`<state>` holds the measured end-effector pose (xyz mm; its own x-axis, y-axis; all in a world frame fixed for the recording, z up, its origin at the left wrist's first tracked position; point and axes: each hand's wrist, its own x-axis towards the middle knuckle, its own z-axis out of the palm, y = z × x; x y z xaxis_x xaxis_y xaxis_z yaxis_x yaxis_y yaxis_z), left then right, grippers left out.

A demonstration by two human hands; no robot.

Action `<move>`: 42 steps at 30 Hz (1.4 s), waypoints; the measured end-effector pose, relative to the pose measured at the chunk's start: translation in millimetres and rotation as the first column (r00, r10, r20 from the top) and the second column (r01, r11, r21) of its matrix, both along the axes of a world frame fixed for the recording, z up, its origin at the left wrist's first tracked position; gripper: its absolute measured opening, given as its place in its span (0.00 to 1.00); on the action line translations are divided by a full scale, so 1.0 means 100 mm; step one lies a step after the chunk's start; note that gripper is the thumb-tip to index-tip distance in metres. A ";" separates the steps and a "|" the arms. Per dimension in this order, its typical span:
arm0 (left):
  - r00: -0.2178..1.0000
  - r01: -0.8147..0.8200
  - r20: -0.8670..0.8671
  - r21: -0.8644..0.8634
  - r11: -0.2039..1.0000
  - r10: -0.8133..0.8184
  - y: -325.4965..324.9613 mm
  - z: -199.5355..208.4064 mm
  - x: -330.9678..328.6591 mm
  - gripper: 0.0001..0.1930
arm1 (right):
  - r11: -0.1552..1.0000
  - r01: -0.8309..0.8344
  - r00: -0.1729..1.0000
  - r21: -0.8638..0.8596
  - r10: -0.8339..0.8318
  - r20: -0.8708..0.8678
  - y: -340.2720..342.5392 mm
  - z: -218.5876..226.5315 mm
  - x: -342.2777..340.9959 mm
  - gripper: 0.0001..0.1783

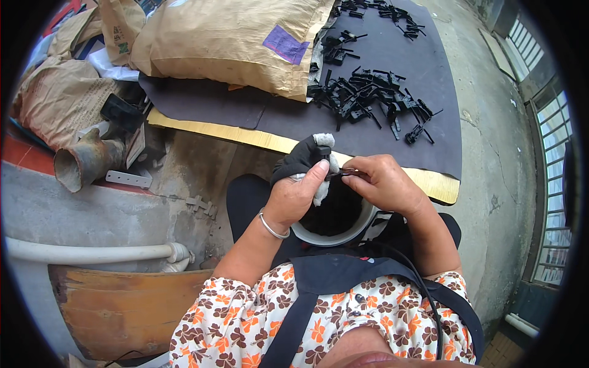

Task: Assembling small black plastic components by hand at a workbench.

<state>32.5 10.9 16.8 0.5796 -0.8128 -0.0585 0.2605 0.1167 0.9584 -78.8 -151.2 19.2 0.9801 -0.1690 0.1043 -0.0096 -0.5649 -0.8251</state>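
Over a white-rimmed bucket [334, 240] between my knees, my two hands meet at the front edge of the table. My left hand [297, 181], partly covered by a black-and-white work glove, is closed with the thumb pressed on a small black plastic part [323, 151]. Pinched together beside it, the fingers of my right hand [388, 183] grip a thin dark piece [342, 173] at that part; its kind is too small to make out. Dark contents lie inside the bucket. On the table beyond, a loose pile of black plastic parts [362, 95] with thin arms is spread out.
A large brown paper sack [215, 43] lies on the dark-covered table [294, 126], whose yellow edge [215, 132] faces me. At left stand a rusty pipe fitting [86, 161], another paper bag [58, 101] and a white pipe [92, 250]. A barred window [555, 184] is at right.
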 end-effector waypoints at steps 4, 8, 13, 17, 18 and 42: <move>0.978 -0.108 0.191 0.129 0.986 0.082 -0.04 0.00 -0.01 0.17 | 0.998 0.054 0.973 0.042 -0.062 0.223 -0.05 0.01 0.01 0.02; 0.943 0.005 0.329 0.098 0.995 -0.037 -0.05 -0.07 -0.04 0.19 | 0.990 0.063 0.974 0.124 -0.088 0.207 -0.02 -0.01 0.05 0.02; 0.978 0.129 0.152 0.075 0.989 -0.140 -0.08 -0.03 -0.09 0.14 | 0.935 0.083 0.994 0.346 -0.101 0.034 -0.02 -0.11 0.07 0.09; 0.945 0.037 0.323 0.035 0.999 -0.047 -0.08 -0.06 -0.06 0.14 | 0.980 -0.016 0.999 0.198 0.007 0.049 -0.03 0.00 0.06 0.11; 0.921 0.013 0.390 0.029 1.000 -0.023 -0.10 -0.07 -0.06 0.13 | 0.986 -0.024 0.996 0.168 0.009 0.089 0.00 -0.01 0.07 0.12; 0.611 -0.096 0.780 0.240 0.966 -0.133 -0.01 -0.23 0.04 0.09 | 0.938 0.338 0.941 -0.077 -0.337 0.025 -0.50 0.06 0.76 0.09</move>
